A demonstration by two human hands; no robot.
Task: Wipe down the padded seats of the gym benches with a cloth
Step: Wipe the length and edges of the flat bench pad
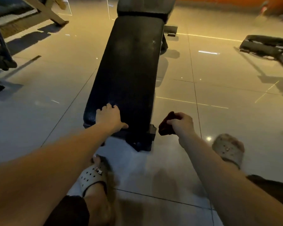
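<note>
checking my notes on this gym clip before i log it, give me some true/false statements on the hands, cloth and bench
1. The left hand rests on the near end of the bench pad. True.
2. The right hand grips the cloth. True.
3. The cloth is spread flat on the bench pad. False: it is bunched in the right hand, off the pad's right side, over the floor.
4. The person is barefoot. False: both feet wear pale clogs.
</note>
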